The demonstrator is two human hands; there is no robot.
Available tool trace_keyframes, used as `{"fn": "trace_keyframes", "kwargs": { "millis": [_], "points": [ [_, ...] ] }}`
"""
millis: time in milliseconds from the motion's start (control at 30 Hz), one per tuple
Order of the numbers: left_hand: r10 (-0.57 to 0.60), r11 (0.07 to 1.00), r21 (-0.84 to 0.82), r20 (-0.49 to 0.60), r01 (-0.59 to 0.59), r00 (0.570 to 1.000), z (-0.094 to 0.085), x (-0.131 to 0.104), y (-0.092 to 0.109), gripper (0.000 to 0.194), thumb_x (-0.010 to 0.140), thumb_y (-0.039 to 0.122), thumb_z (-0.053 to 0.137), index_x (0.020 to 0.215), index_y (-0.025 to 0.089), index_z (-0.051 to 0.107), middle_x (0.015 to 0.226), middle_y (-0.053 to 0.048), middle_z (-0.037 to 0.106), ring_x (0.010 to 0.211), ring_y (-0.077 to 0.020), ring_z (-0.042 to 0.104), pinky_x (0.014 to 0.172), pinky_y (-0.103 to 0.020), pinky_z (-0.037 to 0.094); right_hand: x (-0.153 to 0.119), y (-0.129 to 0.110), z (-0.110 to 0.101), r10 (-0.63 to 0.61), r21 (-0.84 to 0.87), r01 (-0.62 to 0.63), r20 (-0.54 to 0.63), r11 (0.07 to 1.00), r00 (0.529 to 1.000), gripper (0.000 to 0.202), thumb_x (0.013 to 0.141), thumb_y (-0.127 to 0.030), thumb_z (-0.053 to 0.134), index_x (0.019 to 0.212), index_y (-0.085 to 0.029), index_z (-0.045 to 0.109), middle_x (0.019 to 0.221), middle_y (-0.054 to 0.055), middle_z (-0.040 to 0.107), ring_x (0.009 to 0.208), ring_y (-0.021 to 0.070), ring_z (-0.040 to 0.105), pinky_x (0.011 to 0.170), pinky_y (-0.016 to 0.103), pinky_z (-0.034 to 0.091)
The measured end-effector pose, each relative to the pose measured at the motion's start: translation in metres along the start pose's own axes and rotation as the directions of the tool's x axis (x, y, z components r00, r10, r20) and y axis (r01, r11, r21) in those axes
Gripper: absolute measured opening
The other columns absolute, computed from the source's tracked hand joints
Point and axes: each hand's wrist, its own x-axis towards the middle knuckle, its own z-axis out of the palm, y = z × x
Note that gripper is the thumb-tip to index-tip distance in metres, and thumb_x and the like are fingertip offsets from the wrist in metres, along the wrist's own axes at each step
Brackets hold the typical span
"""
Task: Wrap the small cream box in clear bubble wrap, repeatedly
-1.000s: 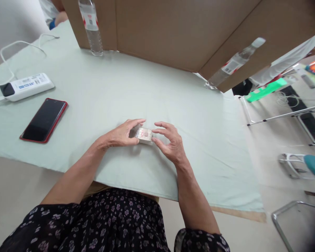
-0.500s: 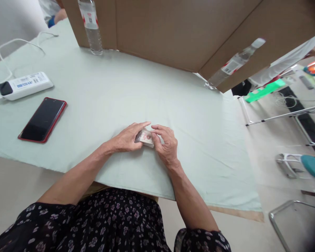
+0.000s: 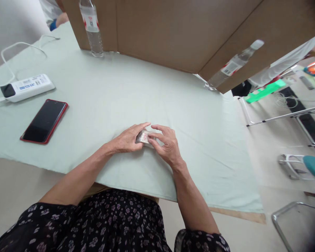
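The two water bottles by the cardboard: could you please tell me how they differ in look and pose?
The left bottle stands close to upright in the picture, against the cardboard, its cap cut off by the frame. The right bottle appears strongly slanted at the cardboard's corner, and its white cap shows. The left label sits high on the body; the right one sits mid-body. Both are clear plastic with white and red labels, on the green cloth.

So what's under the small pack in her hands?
The pale green tablecloth; both hands' fingers cover most of the small pack, so whether it touches is hidden.
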Motion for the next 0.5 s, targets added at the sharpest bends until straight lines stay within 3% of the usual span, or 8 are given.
{"fn": "trace_keyframes", "kwargs": {
  "millis": [200, 300, 400, 500],
  "points": [
    [0.041, 0.999, 0.014, -0.024, -0.041, 0.999, 0.003, -0.001, 0.000, 0.085, 0.071, 0.017, 0.058, 0.154, 0.020, 0.039, 0.149, -0.013, 0.055, 0.132, -0.0302, 0.055, 0.114, -0.046, 0.043, -0.002, -0.006, 0.014, -0.035, -0.087, 0.026, -0.101, 0.996, 0.994, 0.013, 0.098, -0.025, 0.057, 0.095, -0.026, 0.069, 0.112, 0.006, 0.077, 0.102, 0.0231, 0.070, 0.092, 0.043, 0.047],
    [0.101, 0.995, -0.002, -0.055, -0.102, 0.993, 0.007, 0.000, 0.001, 0.087, 0.071, 0.014, 0.057, 0.155, 0.022, 0.037, 0.143, -0.013, 0.058, 0.130, -0.0290, 0.055, 0.113, -0.047, 0.043, -0.002, -0.008, 0.012, 0.053, -0.021, -0.059, -0.212, 0.998, 0.976, 0.013, 0.101, -0.026, 0.052, 0.098, -0.025, 0.065, 0.112, 0.007, 0.076, 0.105, 0.0230, 0.071, 0.093, 0.043, 0.049],
    [0.177, 0.983, -0.039, -0.103, -0.181, 0.979, 0.011, 0.000, 0.006, 0.087, 0.073, 0.017, 0.061, 0.155, 0.023, 0.035, 0.150, -0.015, 0.049, 0.141, -0.0313, 0.045, 0.119, -0.052, 0.036, 0.000, -0.009, 0.006, 0.156, 0.095, -0.134, -0.289, 0.986, 0.945, 0.012, 0.101, -0.028, 0.051, 0.097, -0.025, 0.062, 0.112, 0.007, 0.075, 0.108, 0.0235, 0.071, 0.094, 0.044, 0.052],
    [0.138, 0.976, -0.156, -0.096, -0.152, 0.986, 0.010, -0.001, 0.012, 0.087, 0.075, 0.027, 0.069, 0.155, 0.024, 0.035, 0.155, -0.016, 0.042, 0.143, -0.0338, 0.042, 0.119, -0.053, 0.036, 0.002, -0.007, 0.000, 0.258, 0.210, -0.196, -0.332, 0.958, 0.907, 0.013, 0.101, -0.031, 0.053, 0.094, -0.025, 0.061, 0.113, 0.007, 0.074, 0.107, 0.0232, 0.071, 0.096, 0.044, 0.053]
  ]
}}
